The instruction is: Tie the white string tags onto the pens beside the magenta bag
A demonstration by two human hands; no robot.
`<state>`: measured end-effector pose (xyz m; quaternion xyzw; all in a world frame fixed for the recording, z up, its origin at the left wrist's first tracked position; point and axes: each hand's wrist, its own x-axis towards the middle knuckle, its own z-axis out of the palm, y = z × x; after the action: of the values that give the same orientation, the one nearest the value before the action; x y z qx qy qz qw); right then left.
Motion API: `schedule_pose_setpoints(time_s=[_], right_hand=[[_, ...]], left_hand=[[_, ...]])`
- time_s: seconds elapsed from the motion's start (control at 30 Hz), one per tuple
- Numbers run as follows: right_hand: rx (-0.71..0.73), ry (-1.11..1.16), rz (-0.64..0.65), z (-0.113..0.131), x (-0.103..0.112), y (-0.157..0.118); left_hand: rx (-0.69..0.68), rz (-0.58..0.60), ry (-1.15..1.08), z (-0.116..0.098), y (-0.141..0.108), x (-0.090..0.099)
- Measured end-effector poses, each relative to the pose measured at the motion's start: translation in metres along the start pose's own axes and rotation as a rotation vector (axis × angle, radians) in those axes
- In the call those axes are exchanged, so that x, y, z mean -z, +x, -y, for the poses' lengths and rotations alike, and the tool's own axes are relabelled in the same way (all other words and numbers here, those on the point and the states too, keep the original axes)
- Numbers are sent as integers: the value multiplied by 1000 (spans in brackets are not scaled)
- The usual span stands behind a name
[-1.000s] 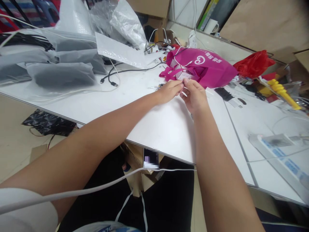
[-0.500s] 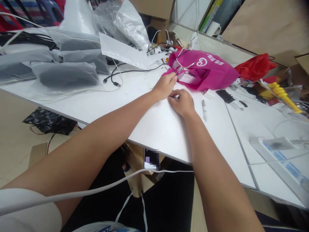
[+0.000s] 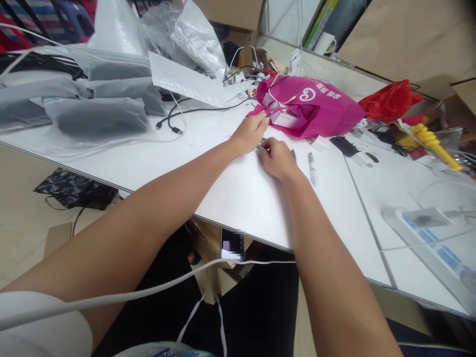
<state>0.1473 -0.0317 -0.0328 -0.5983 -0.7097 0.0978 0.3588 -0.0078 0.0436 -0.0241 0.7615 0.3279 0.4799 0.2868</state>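
1. Hands both over the white table (image 3: pixel 230 193), working close together near its middle, just in front of a pink bag (image 3: pixel 330 111).
2. Left hand (image 3: pixel 248 135): back of the hand up, fingers bent inward. A slim dark piece (image 3: pixel 271 113) shows just beyond the fingertips; cannot tell whether it is gripped.
3. Right hand (image 3: pixel 277 158): low over the tabletop, thumb and fingers curled in at a small grey piece (image 3: pixel 262 142), mostly hidden. Looks like a pinch, but how tightly the fingers close cannot be told.
4. Progress: handling appears under way, with both hands busy at one spot. No finished result can be made out; how much is left cannot be judged, fingers covering the piece.
5. Small grey piece: lies between the two hands, next to the right fingertips. Too little shows to read its long axis or which end leads.
6. Slim dark piece: long axis slants away from the wearer and to the right, far end toward the pink bag and the white box (image 3: pixel 285 119) at its mouth.
7. Right of the right hand, apart from it: slender white bundle (image 3: pixel 313 169), flat on the table, long axis running roughly away from the wearer.
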Motion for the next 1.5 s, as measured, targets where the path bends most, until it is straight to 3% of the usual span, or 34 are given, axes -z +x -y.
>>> schedule_pose_setpoints(time_s=[0.23,0.37,0.57,0.8,1.03,1.33,1.5], right_hand=[[-272,582,-298,-11,11,15],[-300,819,-330,-19,17,17],[-242,906,-355,-10,20,17],[-348,1132,-376,0,18,15],[-382,1169,-409,2,20,15],[-291,1059,-447,-13,24,18],[-258,980,-465,-9,29,18]], left_hand=[[23,107,-10,-6,-6,3],[-4,161,-38,-10,-10,-1],[-42,248,-58,-14,-13,-5],[-51,289,-65,-13,-14,-4],[-76,290,-31,-13,-14,-4],[-80,301,-13,-11,-12,-5],[-89,296,9,-9,-11,-7]])
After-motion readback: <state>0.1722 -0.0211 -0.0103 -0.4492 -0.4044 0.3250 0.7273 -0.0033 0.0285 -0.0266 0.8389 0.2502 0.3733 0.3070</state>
